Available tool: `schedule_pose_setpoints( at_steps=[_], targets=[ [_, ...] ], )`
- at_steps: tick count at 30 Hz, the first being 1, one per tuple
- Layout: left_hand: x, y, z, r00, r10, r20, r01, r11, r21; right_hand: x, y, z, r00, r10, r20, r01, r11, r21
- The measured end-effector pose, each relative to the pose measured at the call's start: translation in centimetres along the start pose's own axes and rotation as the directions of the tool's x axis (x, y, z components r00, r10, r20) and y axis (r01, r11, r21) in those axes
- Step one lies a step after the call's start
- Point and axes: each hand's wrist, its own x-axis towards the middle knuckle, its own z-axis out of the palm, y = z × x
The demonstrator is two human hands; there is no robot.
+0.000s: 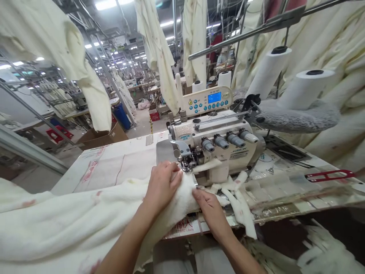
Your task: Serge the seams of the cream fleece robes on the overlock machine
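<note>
A cream fleece fabric (85,213) with faint pinkish spots spreads from the left of the table to the overlock sewing machine (215,140). Its edge lies under the presser foot (186,164). My left hand (164,180) presses on the fabric just left of the foot, fingers curled against it. My right hand (209,207) pinches the near right edge of the same fabric between thumb and fingers, below the needle area. A trimmed strip (209,165) sticks out to the right of the foot.
Cut fabric scraps (241,207) hang over the table's front edge. Red thread snips (329,175) lie at the right. White thread cones (306,87) stand behind the machine. A cream fabric piece (98,102) hangs at the upper left, above a cardboard box (105,137).
</note>
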Motion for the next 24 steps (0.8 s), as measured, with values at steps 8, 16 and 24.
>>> schedule_pose_setpoints(
  at_steps=[8, 16, 24],
  targets=[
    [-0.3, 0.3, 0.2, 0.999, -0.028, -0.017, 0.028, 1.000, 0.000, -1.1, -2.1, -2.7, 0.989, 0.134, 0.062, -0.139, 0.986, 0.096],
    [-0.2, 0.1, 0.8, 0.997, -0.036, -0.071, 0.031, 0.997, -0.070, -1.2, -2.4, -2.8, 0.998, 0.039, 0.058, -0.028, 0.984, -0.177],
    [0.6, 0.0, 1.0, 0.996, -0.036, -0.085, 0.024, 0.990, -0.137, 0.4, -4.2, -3.9, 0.983, -0.096, 0.155, 0.164, 0.834, -0.526]
  ],
)
